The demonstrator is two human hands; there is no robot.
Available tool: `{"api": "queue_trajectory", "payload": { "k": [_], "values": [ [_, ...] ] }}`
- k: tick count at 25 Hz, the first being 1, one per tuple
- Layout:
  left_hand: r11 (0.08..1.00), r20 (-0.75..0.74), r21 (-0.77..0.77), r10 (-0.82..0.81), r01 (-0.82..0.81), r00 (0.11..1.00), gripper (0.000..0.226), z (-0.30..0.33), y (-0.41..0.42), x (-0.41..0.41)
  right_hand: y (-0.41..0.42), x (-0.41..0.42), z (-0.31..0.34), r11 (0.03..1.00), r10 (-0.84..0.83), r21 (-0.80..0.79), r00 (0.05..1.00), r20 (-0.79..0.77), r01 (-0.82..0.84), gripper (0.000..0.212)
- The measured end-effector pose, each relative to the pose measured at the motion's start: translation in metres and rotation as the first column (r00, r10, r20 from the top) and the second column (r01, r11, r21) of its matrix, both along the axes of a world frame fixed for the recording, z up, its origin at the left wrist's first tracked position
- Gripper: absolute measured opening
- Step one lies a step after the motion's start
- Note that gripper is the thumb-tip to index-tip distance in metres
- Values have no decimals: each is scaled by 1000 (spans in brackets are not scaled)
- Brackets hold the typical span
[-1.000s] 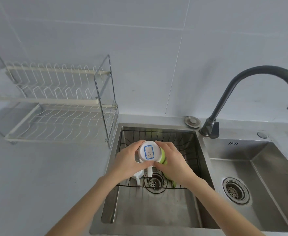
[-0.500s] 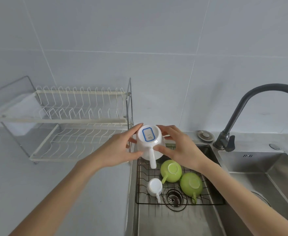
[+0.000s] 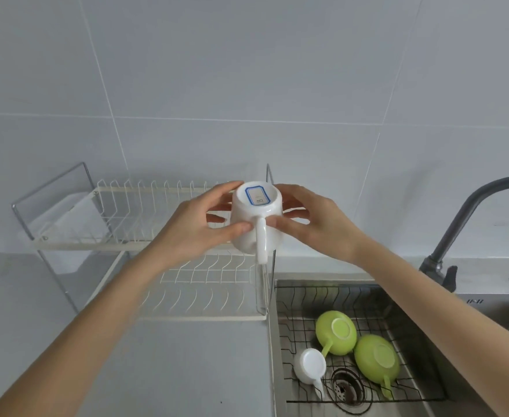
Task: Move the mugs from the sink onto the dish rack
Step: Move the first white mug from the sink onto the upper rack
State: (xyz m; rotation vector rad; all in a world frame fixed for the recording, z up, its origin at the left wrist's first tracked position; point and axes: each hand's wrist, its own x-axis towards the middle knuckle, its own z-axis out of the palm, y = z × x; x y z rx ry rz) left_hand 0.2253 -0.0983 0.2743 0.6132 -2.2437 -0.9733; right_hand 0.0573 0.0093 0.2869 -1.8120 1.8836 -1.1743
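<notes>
Both hands, the left hand (image 3: 193, 233) and right hand (image 3: 316, 224), are clamped on opposite sides of an upturned white mug (image 3: 254, 221), held above the right end of the dish rack (image 3: 145, 242). It looks rigid, glossy and breakable, probably slippery if wet, so gripping the body suits it. Three mugs remain in the sink (image 3: 277, 341); the held mug's rim is hidden, and its base label is illegible.

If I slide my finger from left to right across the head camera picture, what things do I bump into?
White wire dish rack → big white upside-down mug held by both hands → small white mug → first green mug → second green mug → dark curved faucet.
</notes>
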Motion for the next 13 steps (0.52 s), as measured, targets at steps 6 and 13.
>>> {"api": "queue_trajectory", "payload": {
  "k": [6, 13],
  "values": [
    [1000, -5, -12, -29, 28, 1000, 64, 25, -61, -7, -56, 0, 35, 996, -12, 87, 997, -81, 19, 52],
    [995, 75, 81, -65, 59, 995, 56, 11, -121, -28, -120, -14, 42, 943, 58, 323, 909, -412, 86, 59]
  ]
}}
